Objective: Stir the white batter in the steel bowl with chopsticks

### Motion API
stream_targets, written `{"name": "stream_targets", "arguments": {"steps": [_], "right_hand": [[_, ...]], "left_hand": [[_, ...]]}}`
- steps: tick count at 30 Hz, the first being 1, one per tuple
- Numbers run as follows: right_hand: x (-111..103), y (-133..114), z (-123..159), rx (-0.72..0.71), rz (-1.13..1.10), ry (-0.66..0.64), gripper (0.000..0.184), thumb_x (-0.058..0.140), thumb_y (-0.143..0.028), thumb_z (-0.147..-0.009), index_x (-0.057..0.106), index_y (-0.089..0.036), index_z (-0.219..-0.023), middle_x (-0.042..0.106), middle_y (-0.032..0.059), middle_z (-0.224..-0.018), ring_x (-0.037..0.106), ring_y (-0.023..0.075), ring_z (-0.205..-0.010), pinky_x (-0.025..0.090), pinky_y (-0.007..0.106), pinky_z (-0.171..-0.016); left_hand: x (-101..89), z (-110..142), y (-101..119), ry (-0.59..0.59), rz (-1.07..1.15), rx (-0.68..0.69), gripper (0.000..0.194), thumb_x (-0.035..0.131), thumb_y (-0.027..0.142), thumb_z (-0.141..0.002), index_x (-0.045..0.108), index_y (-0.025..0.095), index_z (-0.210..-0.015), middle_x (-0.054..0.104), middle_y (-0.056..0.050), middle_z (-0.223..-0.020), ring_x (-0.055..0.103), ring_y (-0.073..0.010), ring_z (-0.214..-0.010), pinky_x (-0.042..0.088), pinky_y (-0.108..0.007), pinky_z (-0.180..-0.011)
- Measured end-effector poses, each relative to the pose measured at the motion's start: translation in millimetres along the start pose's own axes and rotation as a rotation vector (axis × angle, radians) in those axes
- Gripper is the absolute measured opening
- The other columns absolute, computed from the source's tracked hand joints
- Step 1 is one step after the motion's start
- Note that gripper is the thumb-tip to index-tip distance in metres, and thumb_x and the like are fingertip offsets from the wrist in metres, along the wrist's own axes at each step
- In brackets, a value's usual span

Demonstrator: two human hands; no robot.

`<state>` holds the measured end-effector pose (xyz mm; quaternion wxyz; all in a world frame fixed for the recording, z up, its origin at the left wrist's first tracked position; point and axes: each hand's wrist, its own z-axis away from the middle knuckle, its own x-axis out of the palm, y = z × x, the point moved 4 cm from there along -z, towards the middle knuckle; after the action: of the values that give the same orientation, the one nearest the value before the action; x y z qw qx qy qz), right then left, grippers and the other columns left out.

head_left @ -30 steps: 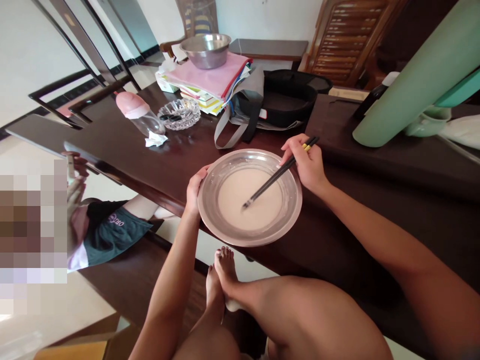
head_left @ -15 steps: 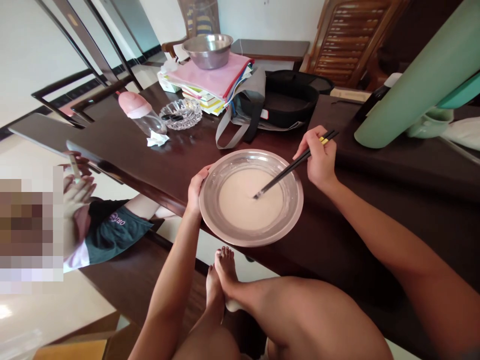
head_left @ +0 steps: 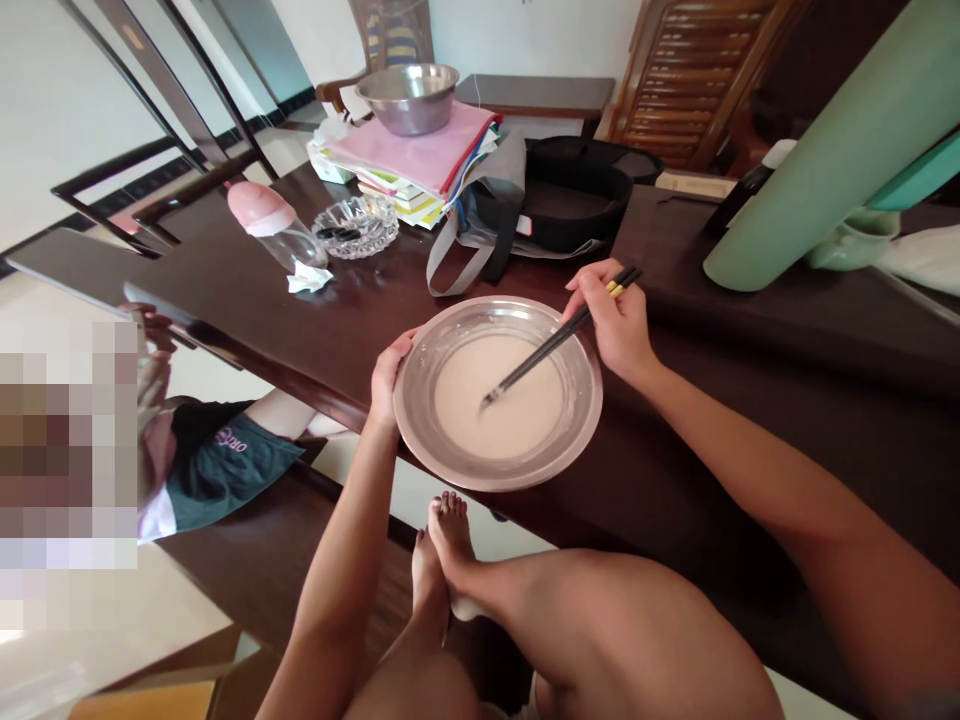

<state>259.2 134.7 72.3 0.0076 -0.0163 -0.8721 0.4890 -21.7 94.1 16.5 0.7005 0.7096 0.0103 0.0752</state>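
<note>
A wide metal bowl [head_left: 420, 440] sits at the table's near edge, with a pale, creamy liquid [head_left: 517, 420] in it. My left hand [head_left: 390, 378] grips the bowl's left rim, its thumb side up and some fingers hidden behind the metal. In my right hand [head_left: 616, 318], above the right rim, is a pair of black chopsticks [head_left: 544, 350] with yellow bands. They slant down to the left, held close together, and their tips dip into the liquid left of its middle.
Behind the bowl lie a grey and black bag [head_left: 577, 205], a crumpled tissue [head_left: 309, 278], a glass ashtray [head_left: 364, 225] and a pink-capped bottle [head_left: 270, 222]. Another metal bowl [head_left: 409, 105] stands on stacked books. A green cylinder [head_left: 817, 170] leans at right. Another person [head_left: 217, 450] sits at left.
My right hand has moved left with the chopsticks, and their tips have shifted left and slightly down through the liquid. My left hand still holds the rim.
</note>
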Motion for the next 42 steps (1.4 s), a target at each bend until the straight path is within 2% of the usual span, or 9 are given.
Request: {"name": "stream_targets", "arguments": {"steps": [4, 9, 14, 19, 24, 29, 33, 38, 42], "right_hand": [[-8.5, 0.4, -2.2, -0.028, -0.016, 0.152, 0.034, 0.053, -0.053, -0.086, 0.052, -0.022, -0.071, 0.049, -0.0061, -0.054, 0.051, 0.0079, -0.044, 0.040, 0.024, -0.047], [2.8, -1.1, 0.7, 0.006, -0.024, -0.040, 0.035, 0.052, -0.055, -0.086, 0.056, -0.022, -0.074, 0.055, -0.0053, -0.052, 0.054, 0.0092, -0.045, 0.043, 0.025, -0.048], [-7.1, -2.0, -1.3, -0.055, -0.069, 0.151, 0.034, 0.055, -0.052, -0.085, 0.052, -0.022, -0.069, 0.050, -0.0066, -0.052, 0.051, 0.0074, -0.042, 0.040, 0.024, -0.045], [1.4, -0.1, -0.4, -0.021, -0.055, -0.023, 0.034, 0.053, -0.051, -0.087, 0.056, -0.021, -0.071, 0.054, -0.0055, -0.051, 0.053, 0.0079, -0.043, 0.041, 0.024, -0.046], [-9.3, -1.6, -3.3, -0.066, -0.099, 0.169, 0.032, 0.057, -0.047, -0.086, 0.052, -0.021, -0.068, 0.049, -0.0072, -0.051, 0.049, 0.0061, -0.040, 0.037, 0.022, -0.041], [-2.5, -0.7, -3.9, -0.032, -0.056, 0.032, 0.035, 0.052, -0.051, -0.087, 0.055, -0.021, -0.070, 0.051, -0.0071, -0.050, 0.052, 0.0066, -0.041, 0.040, 0.022, -0.045], [-9.7, -1.6, -4.7, -0.072, -0.073, 0.175, 0.033, 0.054, -0.048, -0.087, 0.052, -0.021, -0.068, 0.049, -0.0073, -0.050, 0.050, 0.0067, -0.040, 0.037, 0.022, -0.042], [-1.2, 0.5, -2.5, -0.016, -0.058, 0.019, 0.034, 0.052, -0.051, -0.088, 0.056, -0.021, -0.072, 0.051, -0.0067, -0.049, 0.051, 0.0071, -0.040, 0.039, 0.023, -0.044], [-7.0, -0.3, -1.8, -0.052, -0.041, 0.139, 0.034, 0.052, -0.053, -0.086, 0.054, -0.022, -0.072, 0.049, -0.0065, -0.051, 0.053, 0.0075, -0.044, 0.039, 0.023, -0.045]], "left_hand": [[-0.1, 0.1, -0.4, 0.010, 0.023, -0.009, 0.036, 0.048, 0.041, -0.081, 0.069, 0.020, -0.101, 0.072, -0.005, -0.102, 0.064, -0.0254, -0.100, 0.049, -0.036, -0.086], [0.0, 0.1, -1.1, 0.007, 0.049, -0.009, 0.035, 0.049, 0.040, -0.081, 0.068, 0.019, -0.102, 0.072, -0.005, -0.103, 0.065, -0.0249, -0.099, 0.049, -0.036, -0.087], [-0.1, -0.3, -1.4, 0.007, 0.030, -0.012, 0.036, 0.048, 0.040, -0.081, 0.068, 0.019, -0.102, 0.072, -0.005, -0.104, 0.064, -0.0251, -0.100, 0.049, -0.035, -0.086], [-0.3, -0.6, -0.6, 0.001, 0.033, 0.002, 0.034, 0.047, 0.039, -0.082, 0.069, 0.019, -0.100, 0.072, -0.005, -0.101, 0.065, -0.0244, -0.099, 0.048, -0.035, -0.089], [0.2, -0.5, -0.4, 0.003, 0.035, 0.006, 0.034, 0.049, 0.039, -0.081, 0.069, 0.018, -0.100, 0.072, -0.005, -0.100, 0.065, -0.0244, -0.098, 0.049, -0.034, -0.086], [-0.3, -0.7, -1.1, 0.008, 0.056, 0.002, 0.034, 0.049, 0.038, -0.080, 0.069, 0.019, -0.099, 0.073, -0.005, -0.100, 0.064, -0.0243, -0.098, 0.049, -0.033, -0.084], [-0.2, -0.4, -1.0, 0.005, 0.068, 0.003, 0.032, 0.050, 0.037, -0.081, 0.070, 0.019, -0.099, 0.073, -0.004, -0.100, 0.064, -0.0233, -0.098, 0.048, -0.032, -0.085], [0.8, 0.8, -0.5, 0.001, 0.064, -0.004, 0.034, 0.048, 0.038, -0.082, 0.068, 0.018, -0.101, 0.072, -0.004, -0.101, 0.065, -0.0233, -0.096, 0.048, -0.033, -0.085], [1.1, 0.7, -0.2, 0.004, 0.053, -0.002, 0.034, 0.048, 0.039, -0.082, 0.068, 0.018, -0.101, 0.072, -0.004, -0.099, 0.065, -0.0231, -0.095, 0.049, -0.033, -0.085]]}}
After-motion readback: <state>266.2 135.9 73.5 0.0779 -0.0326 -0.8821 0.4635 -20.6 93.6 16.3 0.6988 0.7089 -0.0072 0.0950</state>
